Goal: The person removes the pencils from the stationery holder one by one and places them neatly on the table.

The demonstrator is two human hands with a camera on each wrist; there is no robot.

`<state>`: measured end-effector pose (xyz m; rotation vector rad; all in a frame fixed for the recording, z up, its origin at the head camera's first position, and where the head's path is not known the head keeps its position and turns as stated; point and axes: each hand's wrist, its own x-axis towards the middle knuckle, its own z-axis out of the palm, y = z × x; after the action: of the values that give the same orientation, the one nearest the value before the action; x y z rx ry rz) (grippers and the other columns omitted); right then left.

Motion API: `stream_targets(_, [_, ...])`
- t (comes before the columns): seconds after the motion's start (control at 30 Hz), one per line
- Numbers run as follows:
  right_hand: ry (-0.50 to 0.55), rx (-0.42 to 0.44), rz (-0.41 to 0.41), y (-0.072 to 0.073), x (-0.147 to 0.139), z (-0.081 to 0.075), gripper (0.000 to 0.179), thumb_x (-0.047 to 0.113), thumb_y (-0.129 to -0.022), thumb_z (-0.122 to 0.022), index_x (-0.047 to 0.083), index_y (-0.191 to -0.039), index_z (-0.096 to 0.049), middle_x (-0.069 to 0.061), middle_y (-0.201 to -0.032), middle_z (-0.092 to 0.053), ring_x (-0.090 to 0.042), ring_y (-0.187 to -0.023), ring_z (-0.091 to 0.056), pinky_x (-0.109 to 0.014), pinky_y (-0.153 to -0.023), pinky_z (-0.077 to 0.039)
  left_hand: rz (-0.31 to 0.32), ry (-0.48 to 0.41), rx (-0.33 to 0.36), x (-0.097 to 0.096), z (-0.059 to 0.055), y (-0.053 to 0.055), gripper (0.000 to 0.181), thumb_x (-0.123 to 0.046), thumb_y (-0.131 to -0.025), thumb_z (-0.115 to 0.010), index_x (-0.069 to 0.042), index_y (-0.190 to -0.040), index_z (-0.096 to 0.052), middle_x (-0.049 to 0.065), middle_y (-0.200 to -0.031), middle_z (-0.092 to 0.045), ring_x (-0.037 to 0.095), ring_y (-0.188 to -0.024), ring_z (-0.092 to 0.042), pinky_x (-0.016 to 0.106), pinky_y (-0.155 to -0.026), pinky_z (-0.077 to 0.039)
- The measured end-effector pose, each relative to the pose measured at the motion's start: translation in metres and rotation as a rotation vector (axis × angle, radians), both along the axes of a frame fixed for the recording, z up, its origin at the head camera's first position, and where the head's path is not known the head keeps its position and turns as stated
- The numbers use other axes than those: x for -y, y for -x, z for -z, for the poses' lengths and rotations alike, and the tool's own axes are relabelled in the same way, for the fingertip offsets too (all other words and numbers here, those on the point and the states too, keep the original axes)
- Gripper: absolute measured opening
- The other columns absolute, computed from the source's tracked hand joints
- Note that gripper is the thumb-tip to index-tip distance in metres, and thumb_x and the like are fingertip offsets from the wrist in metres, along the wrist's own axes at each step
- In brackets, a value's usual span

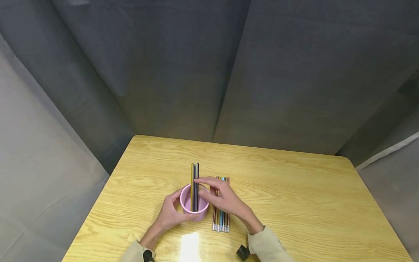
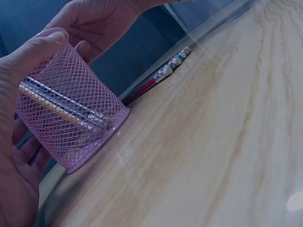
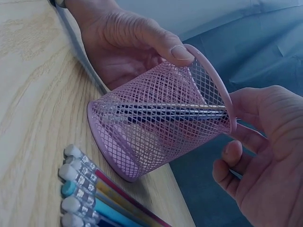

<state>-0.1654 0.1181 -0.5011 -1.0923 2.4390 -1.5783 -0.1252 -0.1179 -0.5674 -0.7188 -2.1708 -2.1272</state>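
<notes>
In the head view my left hand (image 1: 171,213) curls round the left side of a pink mesh pencil cup (image 3: 161,113), its thumb along the near rim. The cup tilts with the camera in both wrist views, its base at the table. Several pencils (image 1: 194,182), one yellow and others dark blue, stand bunched in it, rising above the rim. Over the cup's right side, my right hand (image 1: 226,196) has its index finger and thumb spread apart, the index fingertip at the dark pencils. Its other fingers bend loosely outside the rim in the right wrist view.
Just right of the cup lies a row of pencils (image 1: 221,222) in several colours, side by side, white and teal erasers toward me. The wooden table (image 1: 294,189) has a grey curtain (image 1: 183,72) behind it. A small black object (image 1: 243,251) is beside my right sleeve.
</notes>
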Motion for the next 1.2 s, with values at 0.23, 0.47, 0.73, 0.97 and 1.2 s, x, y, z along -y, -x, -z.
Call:
stream_targets(0.23, [-0.001,-0.007,0.022,0.0006,-0.0016,-0.0027,0.039,0.01,-0.099,-0.071,0.011,-0.138,-0.068,-0.009,-0.137,-0.068,-0.01,-0.065,-0.049,-0.026,-0.056,-0.046,0.004,-0.004,-0.02,0.0003,0.0013,0.0009,0.091,0.001,-0.068,-0.094,-0.003,-0.149,-0.053,0.016,-0.143,-0.064,0.036,-0.128,-0.062,0.037,-0.112,-0.052])
stream_targets(0.47, [-0.005,-0.037,0.034,0.0025,-0.0037,-0.0023,0.035,0.014,-0.102,-0.068,0.017,-0.137,-0.069,-0.004,-0.134,-0.07,-0.01,-0.065,-0.049,-0.024,-0.056,-0.046,0.007,-0.009,-0.03,0.0,0.0016,0.0015,0.092,0.002,-0.067,-0.095,-0.004,-0.149,-0.054,0.016,-0.141,-0.065,0.034,-0.126,-0.063,0.037,-0.112,-0.052])
stream_targets(0.73, [0.01,-0.036,0.025,0.0029,-0.0049,-0.0048,0.038,0.016,-0.1,-0.072,0.016,-0.138,-0.068,-0.005,-0.135,-0.07,-0.009,-0.061,-0.049,-0.022,-0.051,-0.045,0.008,-0.012,-0.021,0.0,0.002,0.0022,0.092,0.003,-0.066,-0.095,-0.004,-0.148,-0.055,0.014,-0.141,-0.065,0.035,-0.127,-0.063,0.037,-0.113,-0.051])
stream_targets(0.97, [0.031,-0.06,0.04,0.0054,-0.0055,-0.0056,0.046,0.015,-0.093,-0.081,0.015,-0.137,-0.068,-0.007,-0.135,-0.069,-0.007,-0.059,-0.05,-0.025,-0.05,-0.048,0.013,-0.018,-0.032,0.0003,0.0019,0.0024,0.092,0.003,-0.067,-0.094,0.002,-0.149,-0.052,0.018,-0.143,-0.064,0.04,-0.127,-0.062,0.035,-0.113,-0.051])
stream_targets(1.2, [0.06,-0.077,0.08,0.0027,-0.0031,-0.009,0.057,0.004,-0.082,-0.089,0.005,-0.134,-0.068,-0.015,-0.133,-0.068,-0.011,-0.053,-0.047,-0.019,-0.046,-0.043,0.014,-0.005,-0.01,0.0007,0.0006,0.0012,0.091,0.0,-0.069,-0.094,0.002,-0.149,-0.051,0.019,-0.146,-0.061,0.042,-0.131,-0.059,0.035,-0.115,-0.049])
